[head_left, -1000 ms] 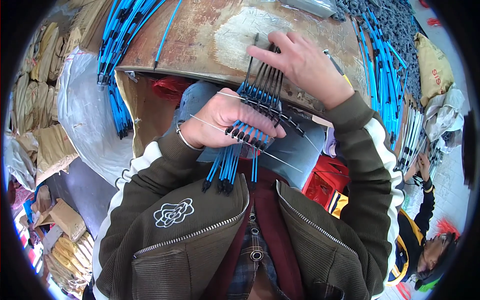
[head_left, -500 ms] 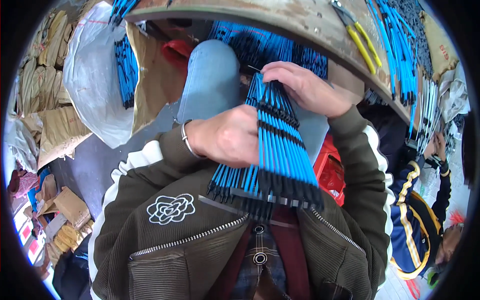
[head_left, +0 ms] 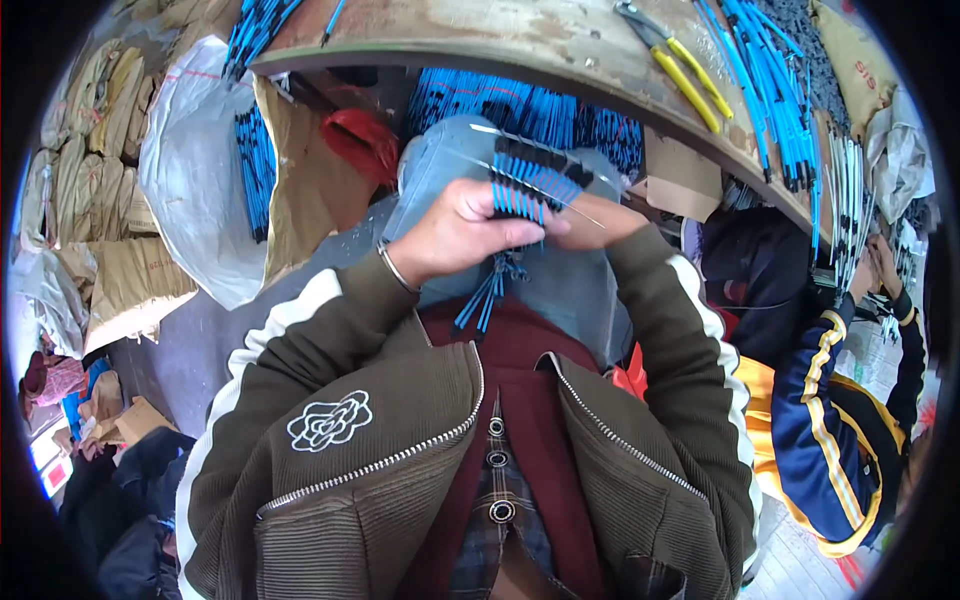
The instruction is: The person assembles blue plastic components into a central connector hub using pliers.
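Note:
A bundle of thin blue rods with black fittings is raised over my lap, its rods held side by side. Thin metal strips or wires cross the bundle and stick out past it. My left hand is closed on the bundle's left side, thumb across the front. My right hand grips from the right, its fingers mostly hidden behind the rods and blurred. Loose blue rod ends hang below my hands toward my jacket.
A wooden bench curves across the far side, bearing yellow-handled pliers and blue rods. More rods lie beneath. At left stands a paper sack beside a plastic-lined one. A co-worker's arm shows at right.
The bundle has swung up and away from my chest and now looks foreshortened. My left hand has moved outward with it, and my right hand has shifted down to the bundle's right side.

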`<state>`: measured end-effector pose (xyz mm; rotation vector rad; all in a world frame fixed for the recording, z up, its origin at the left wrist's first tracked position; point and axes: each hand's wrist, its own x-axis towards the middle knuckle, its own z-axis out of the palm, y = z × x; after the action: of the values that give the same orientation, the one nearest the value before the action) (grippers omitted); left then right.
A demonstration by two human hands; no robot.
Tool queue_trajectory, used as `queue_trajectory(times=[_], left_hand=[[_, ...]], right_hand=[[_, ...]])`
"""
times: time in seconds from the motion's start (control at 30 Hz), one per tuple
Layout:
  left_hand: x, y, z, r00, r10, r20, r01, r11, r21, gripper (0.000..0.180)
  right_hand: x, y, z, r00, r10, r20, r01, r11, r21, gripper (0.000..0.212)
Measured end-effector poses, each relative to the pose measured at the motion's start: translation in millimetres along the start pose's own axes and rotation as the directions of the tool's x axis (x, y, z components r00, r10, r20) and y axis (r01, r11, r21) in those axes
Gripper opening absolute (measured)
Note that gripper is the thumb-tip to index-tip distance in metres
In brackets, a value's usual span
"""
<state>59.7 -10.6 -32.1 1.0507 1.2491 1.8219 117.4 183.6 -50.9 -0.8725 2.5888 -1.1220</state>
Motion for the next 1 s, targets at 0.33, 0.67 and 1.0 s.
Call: queue_trajectory(times=[0.33, 0.67, 1.0], left_hand=[[29, 16, 16, 0.941, -0.308, -0.138, 0.264, 0.926, -0.271, 0.021], [14, 26, 6, 0.947, -0.314, -0.068, 0.301, 0.941, -0.153, 0.031], [15, 51, -36, 0.921, 0.039, -0.388, 0.049, 0.976, 0.213, 0.043]], right_hand=[[-7, -50, -1, 0.794, 0.336, -0.507, 0.098, 0.752, 0.652, 0.062], [26, -55, 32, 0.447, 0.309, -0.840, -0.138, 0.951, 0.276, 0.058], [51, -60, 30, 0.420, 0.327, -0.847, -0.271, 0.936, 0.226, 0.061]])
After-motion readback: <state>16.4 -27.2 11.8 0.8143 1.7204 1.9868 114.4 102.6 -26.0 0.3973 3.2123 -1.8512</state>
